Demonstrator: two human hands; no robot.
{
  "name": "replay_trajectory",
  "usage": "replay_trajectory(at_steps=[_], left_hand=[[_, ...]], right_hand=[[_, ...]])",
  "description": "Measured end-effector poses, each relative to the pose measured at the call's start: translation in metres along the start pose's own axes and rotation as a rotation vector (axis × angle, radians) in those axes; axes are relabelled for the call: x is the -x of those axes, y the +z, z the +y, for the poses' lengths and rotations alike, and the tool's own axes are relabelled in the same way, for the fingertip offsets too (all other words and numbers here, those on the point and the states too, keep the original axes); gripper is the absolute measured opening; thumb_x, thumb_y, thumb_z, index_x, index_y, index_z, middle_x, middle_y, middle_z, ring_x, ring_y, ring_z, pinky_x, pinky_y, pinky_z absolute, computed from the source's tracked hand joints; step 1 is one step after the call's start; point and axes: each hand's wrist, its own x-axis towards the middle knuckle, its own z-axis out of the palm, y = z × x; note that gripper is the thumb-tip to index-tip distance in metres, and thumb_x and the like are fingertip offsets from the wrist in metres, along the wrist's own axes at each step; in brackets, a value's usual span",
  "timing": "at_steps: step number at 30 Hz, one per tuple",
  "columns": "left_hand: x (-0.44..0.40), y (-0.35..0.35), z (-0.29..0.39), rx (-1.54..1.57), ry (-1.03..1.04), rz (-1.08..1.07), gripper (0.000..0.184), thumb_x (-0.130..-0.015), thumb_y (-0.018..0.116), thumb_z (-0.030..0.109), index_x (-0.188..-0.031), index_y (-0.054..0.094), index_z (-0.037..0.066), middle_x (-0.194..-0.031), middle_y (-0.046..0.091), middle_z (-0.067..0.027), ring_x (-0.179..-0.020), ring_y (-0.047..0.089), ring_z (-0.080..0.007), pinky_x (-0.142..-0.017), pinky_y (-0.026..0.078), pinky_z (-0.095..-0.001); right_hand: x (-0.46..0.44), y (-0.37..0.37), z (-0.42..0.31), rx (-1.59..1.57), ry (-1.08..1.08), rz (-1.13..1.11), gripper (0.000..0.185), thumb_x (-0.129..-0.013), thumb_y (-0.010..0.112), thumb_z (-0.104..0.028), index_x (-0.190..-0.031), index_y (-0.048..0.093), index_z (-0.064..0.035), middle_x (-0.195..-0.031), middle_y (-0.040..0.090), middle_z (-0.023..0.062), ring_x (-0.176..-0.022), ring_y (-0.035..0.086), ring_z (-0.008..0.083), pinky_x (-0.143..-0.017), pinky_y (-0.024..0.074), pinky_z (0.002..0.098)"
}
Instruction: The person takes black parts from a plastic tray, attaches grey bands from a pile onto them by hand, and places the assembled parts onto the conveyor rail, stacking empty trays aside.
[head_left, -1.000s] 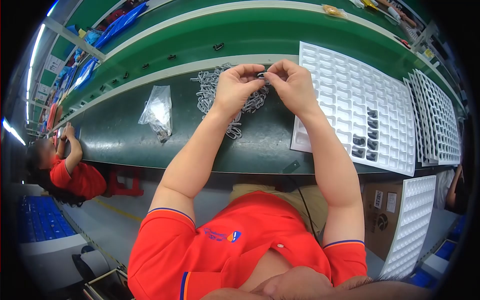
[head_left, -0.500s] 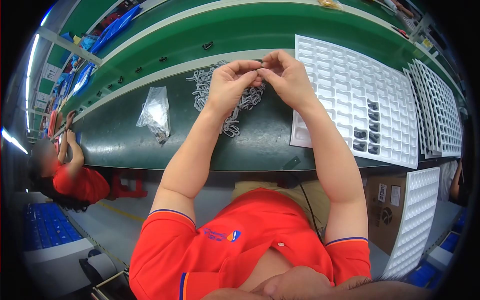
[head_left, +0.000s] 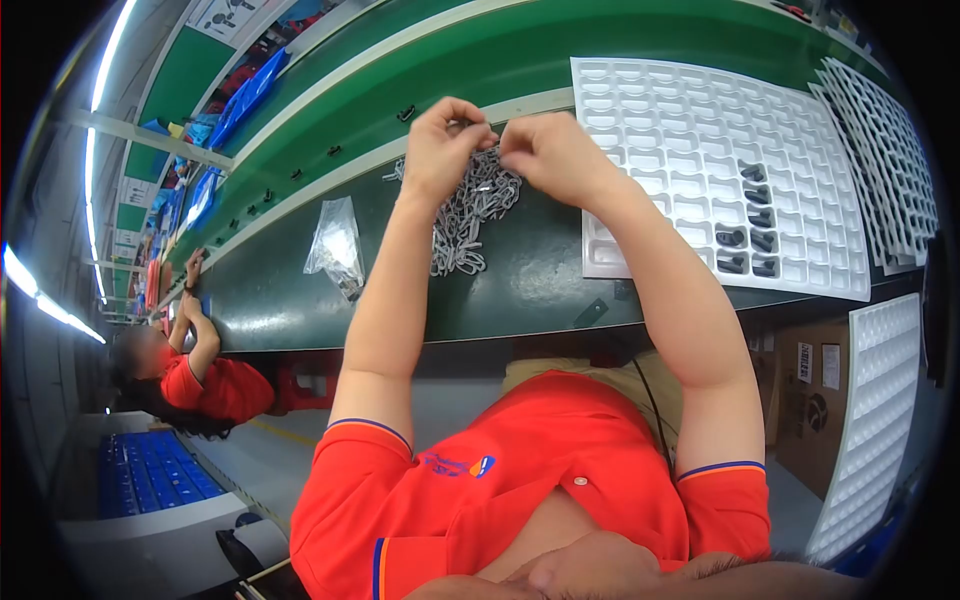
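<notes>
My left hand point(head_left: 442, 150) is raised over a pile of grey loop-shaped pieces point(head_left: 465, 235), thumb and fingers pinched together. Close beside it, my right hand point(head_left: 555, 155) is also closed in a pinch, its fingertips turned down towards the heap. A small gap separates the two hands. Whatever sits between the fingertips is too small or too hidden to name. To the right lies a white compartment tray point(head_left: 655, 150), with several small black parts point(head_left: 760, 217) in a few of its pockets.
A clear plastic bag point(head_left: 335, 245) lies on the dark green table point(head_left: 530, 290), left of the pile. Black parts point(head_left: 405, 113) are spaced along the green strip behind. Stacked white trays point(head_left: 885, 165) stand at right, above a cardboard box point(head_left: 815, 410). A co-worker point(head_left: 215, 385) sits at left.
My hands, fingertips together before, have separated slightly, and my right hand has turned knuckles up. The whole view has shifted and tilted a little.
</notes>
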Motion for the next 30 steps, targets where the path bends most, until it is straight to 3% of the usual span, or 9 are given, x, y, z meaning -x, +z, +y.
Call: replay_trajectory(at_steps=[7, 12, 13, 16, 18, 20, 22, 25, 30], left_hand=[[-0.090, 0.000, -0.026, -0.608, 0.183, 0.050, 0.010, -0.083, 0.070, 0.003, -0.092, 0.066, 0.001, -0.083, 0.071, -0.0064, -0.077, 0.067, -0.0148, -0.073, 0.054, -0.0283], [-0.134, -0.011, -0.055, -1.103, 0.276, -0.056, 0.025, -0.078, 0.077, 0.021, -0.093, 0.068, 0.003, -0.092, 0.071, -0.0143, -0.085, 0.069, -0.0289, -0.077, 0.053, -0.0374], [-0.139, -0.013, -0.055, -1.132, 0.297, -0.110, 0.029, -0.077, 0.077, 0.024, -0.096, 0.069, 0.003, -0.097, 0.071, -0.0174, -0.094, 0.067, -0.0369, -0.084, 0.052, -0.0432], [-0.142, 0.035, -0.018, -1.062, 0.369, -0.146, 0.028, -0.077, 0.077, 0.020, -0.097, 0.069, 0.002, -0.095, 0.071, -0.0156, -0.090, 0.068, -0.0315, -0.083, 0.053, -0.0396], [-0.127, 0.088, 0.036, -0.777, 0.280, -0.304, 0.025, -0.078, 0.076, 0.013, -0.098, 0.068, 0.000, -0.091, 0.070, -0.0128, -0.085, 0.068, -0.0240, -0.080, 0.053, -0.0353], [-0.118, 0.141, 0.060, -0.582, 0.260, -0.502, 0.021, -0.078, 0.075, 0.006, -0.097, 0.068, -0.001, -0.088, 0.068, -0.0096, -0.082, 0.065, -0.0181, -0.078, 0.053, -0.0324], [-0.101, 0.192, 0.081, -0.592, 0.414, -0.708, 0.017, -0.084, 0.072, 0.006, -0.098, 0.068, -0.001, -0.090, 0.068, -0.0068, -0.083, 0.065, -0.0148, -0.075, 0.052, -0.0293], [-0.088, 0.256, 0.082, -0.646, 0.594, -0.805, 0.015, -0.083, 0.071, 0.009, -0.095, 0.068, -0.001, -0.089, 0.070, -0.0127, -0.081, 0.068, -0.0224, -0.076, 0.054, -0.0332], [-0.083, 0.302, 0.063, -0.874, 0.424, -0.650, 0.021, -0.079, 0.064, 0.009, -0.096, 0.073, 0.001, -0.093, 0.070, -0.0259, -0.093, 0.068, -0.0414, -0.086, 0.054, -0.0452]], right_hand=[[0.007, 0.007, -0.002, 0.316, -0.109, -0.225, 0.009, -0.075, 0.069, -0.004, -0.083, 0.072, -0.0080, -0.086, 0.070, 0.0158, -0.087, 0.069, 0.0349, -0.075, 0.0544, 0.0436], [0.006, 0.021, 0.005, 0.519, -0.131, -0.239, 0.011, -0.074, 0.064, -0.004, -0.080, 0.072, -0.0071, -0.090, 0.071, 0.0168, -0.090, 0.070, 0.0354, -0.076, 0.0566, 0.0452], [0.007, 0.021, 0.002, 0.540, -0.128, -0.235, 0.013, -0.074, 0.063, -0.004, -0.081, 0.073, -0.0069, -0.092, 0.071, 0.0171, -0.090, 0.070, 0.0353, -0.075, 0.0571, 0.0454], [0.008, 0.027, 0.006, 0.530, -0.138, -0.243, 0.017, -0.075, 0.064, -0.007, -0.088, 0.075, -0.0061, -0.097, 0.072, 0.0188, -0.089, 0.071, 0.0347, -0.073, 0.0579, 0.0448], [0.012, 0.020, 0.002, 0.535, -0.122, -0.257, 0.021, -0.075, 0.064, -0.008, -0.093, 0.075, -0.0053, -0.099, 0.072, 0.0191, -0.088, 0.071, 0.0360, -0.072, 0.0581, 0.0443], [0.014, 0.015, -0.001, 0.344, -0.069, -0.259, 0.028, -0.081, 0.062, -0.009, -0.107, 0.070, -0.0044, -0.110, 0.070, 0.0189, -0.100, 0.068, 0.0343, -0.083, 0.0556, 0.0412], [0.016, 0.020, -0.001, 0.257, -0.047, -0.260, 0.032, -0.084, 0.061, -0.010, -0.115, 0.068, -0.0040, -0.116, 0.069, 0.0188, -0.106, 0.067, 0.0334, -0.088, 0.0544, 0.0396], [0.022, 0.041, 0.021, 0.141, -0.296, 0.095, 0.037, -0.093, 0.059, -0.013, -0.129, 0.058, -0.0056, -0.136, 0.059, 0.0161, -0.125, 0.055, 0.0278, -0.103, 0.0435, 0.0362], [0.022, 0.045, 0.036, 0.093, -0.163, 0.125, 0.033, -0.092, 0.060, -0.022, -0.122, 0.060, -0.0062, -0.127, 0.061, 0.0178, -0.118, 0.057, 0.0309, -0.100, 0.0443, 0.0391]])
